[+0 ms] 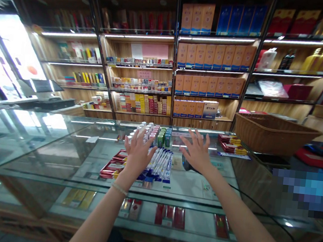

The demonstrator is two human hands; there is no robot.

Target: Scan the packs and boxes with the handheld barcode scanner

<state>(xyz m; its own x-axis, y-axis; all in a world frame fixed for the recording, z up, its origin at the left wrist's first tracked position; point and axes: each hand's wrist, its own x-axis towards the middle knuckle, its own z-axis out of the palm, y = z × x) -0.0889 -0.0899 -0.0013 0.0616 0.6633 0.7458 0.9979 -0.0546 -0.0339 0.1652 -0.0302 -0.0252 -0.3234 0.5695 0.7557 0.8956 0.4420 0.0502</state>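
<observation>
Both my hands are stretched out over a glass counter, fingers spread and holding nothing. My left hand is above red snack packets and a row of slim blue-and-white sachets, partly hiding both. Behind it stand small cylindrical containers with white, pink, green and blue colours. My right hand is over a black handheld device, which it partly covers; a black cable runs off to the right. Whether either hand touches anything beneath it, I cannot tell.
Red and yellow packets lie at the counter's right, by a brown wicker basket. Flat boxes show inside the glass case. Behind, lit shelves hold orange boxes and bottles. A monitor stands at the left.
</observation>
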